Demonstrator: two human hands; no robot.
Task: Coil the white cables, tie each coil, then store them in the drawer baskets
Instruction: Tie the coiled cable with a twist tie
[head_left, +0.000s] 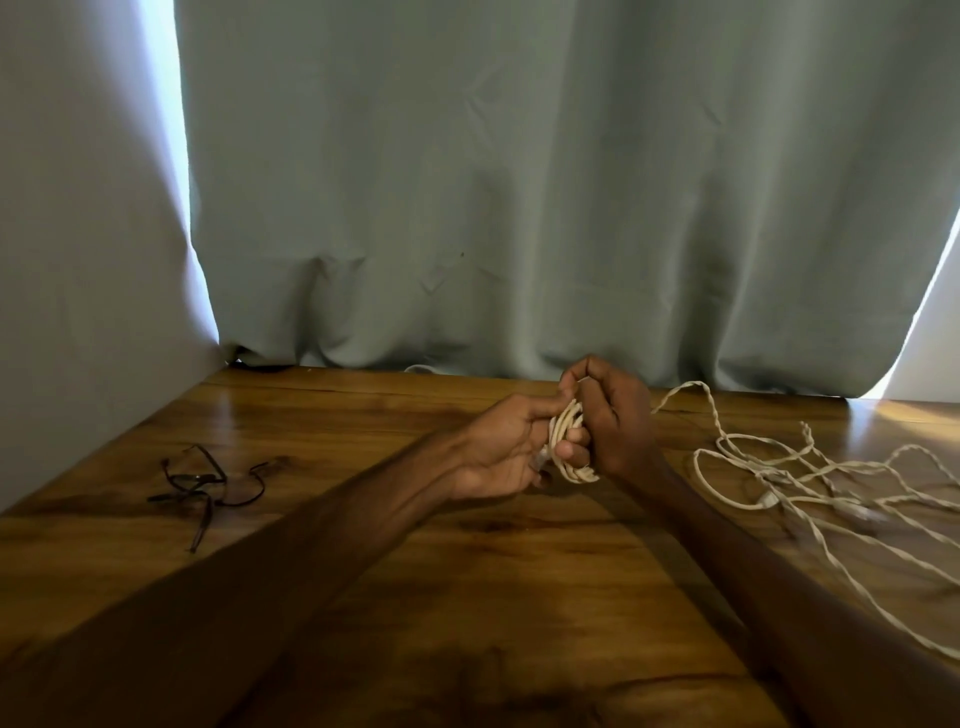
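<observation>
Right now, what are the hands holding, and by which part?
The white cable coil, by its bundled loops: left hand grips its left side, right hand its right side.

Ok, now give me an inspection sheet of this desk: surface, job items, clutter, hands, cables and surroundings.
Surface: wooden table, glossy, dark grain.
Job's things: white coil, held just above the table, no tie seen on it; drawer baskets: nothing seen.
Clutter: dark strips, thin and tangled, at the left; possibly ties.
Hands: left hand grips the coil, fingers through it; right hand pinches its top.
Cables: loose cables tangled at the right, one strand leading toward the right hand.
Surroundings: grey-green curtain behind the table; pale wall at the left.
</observation>
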